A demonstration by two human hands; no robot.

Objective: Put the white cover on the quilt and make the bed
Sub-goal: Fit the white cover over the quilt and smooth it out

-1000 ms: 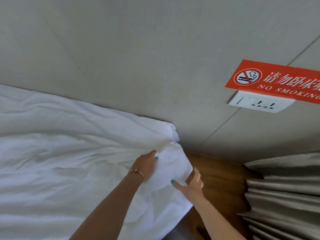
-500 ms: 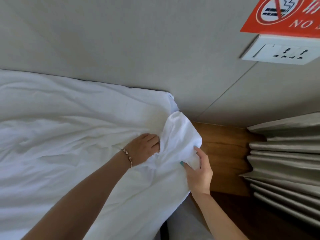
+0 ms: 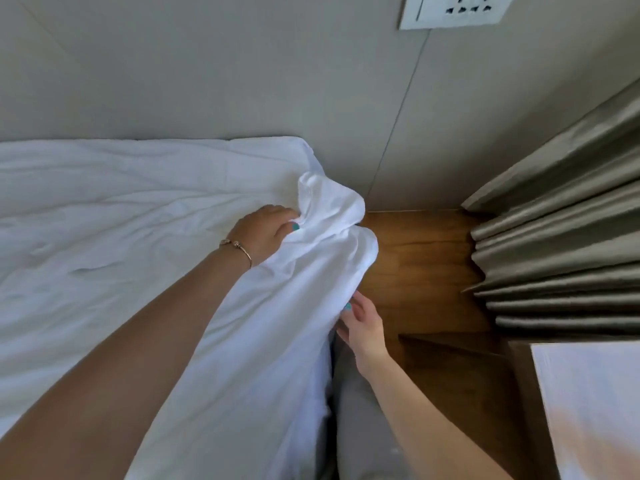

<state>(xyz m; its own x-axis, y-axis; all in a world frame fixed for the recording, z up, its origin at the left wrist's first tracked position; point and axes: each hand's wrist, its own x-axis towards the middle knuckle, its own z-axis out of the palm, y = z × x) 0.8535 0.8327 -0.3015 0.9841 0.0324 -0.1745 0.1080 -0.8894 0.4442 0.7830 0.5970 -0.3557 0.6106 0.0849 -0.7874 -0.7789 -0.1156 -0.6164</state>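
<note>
The white cover (image 3: 121, 216) lies wrinkled across the bed, reaching the grey wall at the back. Its near right corner (image 3: 332, 206) is bunched up into a raised lump. My left hand (image 3: 265, 233), with a thin bracelet on the wrist, grips that bunched corner from the left, fingers curled into the cloth. My right hand (image 3: 362, 323) is lower down at the bed's right edge, fingers pinching the hanging side of the cover. The quilt itself is not visible apart from the cover.
A wooden floor strip (image 3: 426, 268) runs between the bed and grey pleated curtains (image 3: 561, 251) on the right. A wall socket (image 3: 457, 10) sits high on the grey wall. A pale-topped cabinet (image 3: 588, 407) stands at the lower right. Grey mattress side (image 3: 360, 434) shows below.
The view has tilted down and the socket moved to the top edge. My left hand has gathered the corner higher; my right hand has slid down the cover's side edge.
</note>
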